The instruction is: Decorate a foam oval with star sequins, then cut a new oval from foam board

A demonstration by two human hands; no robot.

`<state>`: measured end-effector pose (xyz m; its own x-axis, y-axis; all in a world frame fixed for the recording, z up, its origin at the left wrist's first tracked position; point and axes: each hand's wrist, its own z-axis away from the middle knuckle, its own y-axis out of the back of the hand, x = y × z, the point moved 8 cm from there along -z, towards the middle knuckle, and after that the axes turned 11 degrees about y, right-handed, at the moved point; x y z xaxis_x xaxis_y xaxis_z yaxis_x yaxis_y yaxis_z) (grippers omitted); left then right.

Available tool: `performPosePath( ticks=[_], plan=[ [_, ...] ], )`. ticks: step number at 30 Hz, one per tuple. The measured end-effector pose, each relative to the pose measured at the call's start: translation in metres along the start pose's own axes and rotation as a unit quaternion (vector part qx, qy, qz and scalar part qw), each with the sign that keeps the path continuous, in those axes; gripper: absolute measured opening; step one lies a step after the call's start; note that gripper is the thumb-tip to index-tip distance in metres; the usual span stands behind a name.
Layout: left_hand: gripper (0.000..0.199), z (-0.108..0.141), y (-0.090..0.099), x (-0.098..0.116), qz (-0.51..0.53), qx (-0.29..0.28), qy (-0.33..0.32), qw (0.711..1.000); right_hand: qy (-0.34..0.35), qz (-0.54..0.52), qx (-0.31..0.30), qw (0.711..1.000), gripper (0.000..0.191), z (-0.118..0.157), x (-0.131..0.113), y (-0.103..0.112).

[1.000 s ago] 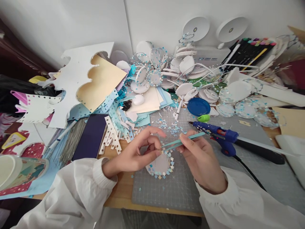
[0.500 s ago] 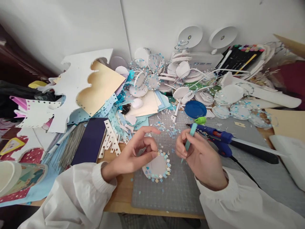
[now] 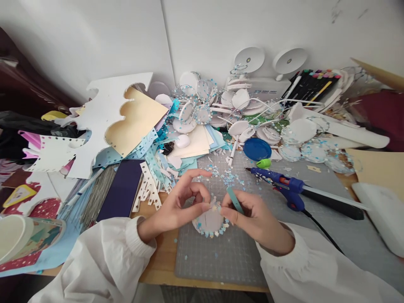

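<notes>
Disc (image 3: 209, 223): pale and round, its rim crowded with small stars (image 3: 211, 234); it lies on the grey mat (image 3: 221, 263), toward the front edge of the counter (image 3: 160, 265) and near the mat's left edge.
Left hand (image 3: 179, 206): thumb and a curled finger pressed together at the far rim, index finger lifted clear; whether I grip the rim or one star, I cannot tell.
Right hand (image 3: 257, 214): thumb and fingertips drawn in at the rim's right side, with tweezers (image 3: 235, 200) held in among my fingers; whether I also pinch a star, I cannot make out.
Lie of the disc: between my hands and slightly closer to the front edge than my fingertips, so I meet its far arc from both sides.
Long axis: the disc has none; the tweezers slant from the counter's back left down toward its front right, their tips hidden.
Nearer hand: neither, as far as I can judge; both sets of fingertips are at the rim.
Loose stars (image 3: 232, 179): scattered on the mat, just beyond my fingers toward the back edge.
</notes>
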<state>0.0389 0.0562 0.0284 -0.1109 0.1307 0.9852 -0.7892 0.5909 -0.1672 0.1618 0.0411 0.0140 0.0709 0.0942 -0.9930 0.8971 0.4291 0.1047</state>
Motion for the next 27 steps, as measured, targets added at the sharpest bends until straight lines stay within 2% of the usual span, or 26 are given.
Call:
performPosePath(
  ticks=[5, 12, 16, 19, 22, 25, 27],
  plan=[
    [0.029, -0.006, 0.016, 0.000, 0.067, 0.046, -0.027, 0.996, 0.001, -0.119, -0.013, 0.993, 0.025, 0.004, 0.002, -0.001],
    [0.018, -0.007, 0.023, -0.002, 0.094, 0.094, -0.001, 0.991, 0.003, -0.211, -0.034, 0.977, 0.026, 0.005, -0.002, -0.004],
    [0.013, -0.005, 0.027, -0.006, 0.058, 0.139, 0.027, 0.988, 0.013, -0.182, -0.016, 0.983, 0.024, 0.005, -0.001, -0.001],
    [0.021, -0.003, 0.027, -0.002, -0.009, 0.163, 0.023, 0.986, 0.031, -0.145, -0.002, 0.989, 0.024, 0.004, -0.002, 0.000],
    [0.032, 0.001, 0.022, 0.015, -0.111, 0.169, -0.046, 0.978, 0.051, -0.093, 0.012, 0.994, 0.025, 0.004, -0.006, 0.001],
    [0.014, 0.007, 0.012, 0.029, -0.195, 0.156, -0.124, 0.960, 0.060, -0.028, 0.034, 0.997, 0.027, 0.003, -0.009, 0.004],
    [0.008, 0.009, 0.006, 0.031, -0.239, 0.139, -0.143, 0.950, 0.071, 0.011, 0.050, 0.996, 0.027, 0.004, -0.011, 0.006]
  ],
)
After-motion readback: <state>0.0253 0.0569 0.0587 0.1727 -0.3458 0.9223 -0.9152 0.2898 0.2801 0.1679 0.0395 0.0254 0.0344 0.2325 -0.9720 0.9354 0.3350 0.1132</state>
